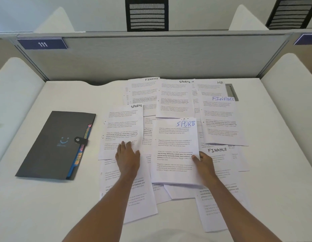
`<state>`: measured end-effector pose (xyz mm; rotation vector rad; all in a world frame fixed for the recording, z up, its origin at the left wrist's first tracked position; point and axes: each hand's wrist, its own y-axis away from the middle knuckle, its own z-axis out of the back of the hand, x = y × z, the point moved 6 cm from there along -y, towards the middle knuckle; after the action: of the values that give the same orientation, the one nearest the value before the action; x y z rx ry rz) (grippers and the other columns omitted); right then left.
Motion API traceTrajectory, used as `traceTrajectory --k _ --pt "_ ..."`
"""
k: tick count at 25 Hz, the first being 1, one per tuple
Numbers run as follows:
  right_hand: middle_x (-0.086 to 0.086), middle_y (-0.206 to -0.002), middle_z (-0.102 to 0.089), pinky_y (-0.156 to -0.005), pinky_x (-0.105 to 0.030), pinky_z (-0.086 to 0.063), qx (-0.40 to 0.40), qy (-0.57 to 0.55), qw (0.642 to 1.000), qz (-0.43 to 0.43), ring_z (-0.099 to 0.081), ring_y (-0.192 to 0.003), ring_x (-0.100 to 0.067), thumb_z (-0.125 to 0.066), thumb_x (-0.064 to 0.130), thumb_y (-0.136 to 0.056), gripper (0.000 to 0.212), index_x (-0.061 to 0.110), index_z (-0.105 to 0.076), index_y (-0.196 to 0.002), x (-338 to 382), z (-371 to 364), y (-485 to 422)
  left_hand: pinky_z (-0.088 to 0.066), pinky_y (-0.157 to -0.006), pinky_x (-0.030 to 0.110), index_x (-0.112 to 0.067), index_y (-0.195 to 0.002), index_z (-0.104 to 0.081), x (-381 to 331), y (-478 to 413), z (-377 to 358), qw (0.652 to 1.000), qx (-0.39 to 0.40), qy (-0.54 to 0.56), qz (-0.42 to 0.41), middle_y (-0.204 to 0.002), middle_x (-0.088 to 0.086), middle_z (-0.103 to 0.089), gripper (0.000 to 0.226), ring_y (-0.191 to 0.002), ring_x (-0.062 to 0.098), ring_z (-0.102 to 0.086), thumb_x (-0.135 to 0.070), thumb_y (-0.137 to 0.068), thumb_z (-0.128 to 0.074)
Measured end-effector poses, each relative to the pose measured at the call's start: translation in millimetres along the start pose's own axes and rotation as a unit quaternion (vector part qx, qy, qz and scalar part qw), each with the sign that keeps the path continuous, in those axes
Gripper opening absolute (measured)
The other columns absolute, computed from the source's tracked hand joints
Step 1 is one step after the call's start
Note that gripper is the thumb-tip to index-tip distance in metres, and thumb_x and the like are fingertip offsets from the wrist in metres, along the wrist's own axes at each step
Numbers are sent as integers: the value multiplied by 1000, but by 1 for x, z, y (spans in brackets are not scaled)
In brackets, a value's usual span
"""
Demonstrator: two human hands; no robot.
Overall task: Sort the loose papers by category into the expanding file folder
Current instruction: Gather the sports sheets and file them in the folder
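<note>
Two bare hands work a spread of loose papers (220, 123) on a white desk (46, 206). The right hand (205, 162) closes its grip in a pinch on the right edge of a sheet headed SPORTS in blue ink (175, 154), while the left hand (128, 155) lies flat, fingers straight, pressing a second SPORTS sheet in black ink (123, 126). The expanding file folder (52, 145) lies apart from both sheets - strap (81, 140) snapped over its tabbed edge, long axis tilted away from the person. The pinched sheet is the farther of the two from the folder and runs roughly parallel to it; the left hand is the nearer - likely the one to undo the strap.
</note>
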<state>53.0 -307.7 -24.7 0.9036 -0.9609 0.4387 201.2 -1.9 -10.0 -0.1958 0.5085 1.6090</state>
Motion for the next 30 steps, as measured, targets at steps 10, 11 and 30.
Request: traceTrajectory --k 10,11,30 --pt "-5 -104 -76 -62 -23 -51 -2 -1 1000 -14 -71 -86 -18 -60 12 -102 14 7 -69 -112 7 2 6 -40 -111 46 -12 -138 -59 -16 14 14 997 -36 -4 -62 -143 7 -61 36 -135 30 -51 -21 -104 -55" --pt "-5 -104 -76 -63 -23 -52 -2 -4 1000 -15 -71 -86 -18 -60 12 -102 15 7 -69 -112 8 2 7 -43 -106 45 -11 -131 -62 -21 18 19 995 -53 2 -80 -132 7 -68 30 -125 30 -57 -17 -103 -54" --pt "-6 -103 -77 -73 -33 -55 7 29 999 -14 -69 -86 -19 -65 19 -100 18 6 -74 -107 0 9 22 -63 -76 39 -12 -130 -67 -104 135 -61 916 92 -117 -372 -124 4 -74 42 -110 28 -71 -14 -89 -72"
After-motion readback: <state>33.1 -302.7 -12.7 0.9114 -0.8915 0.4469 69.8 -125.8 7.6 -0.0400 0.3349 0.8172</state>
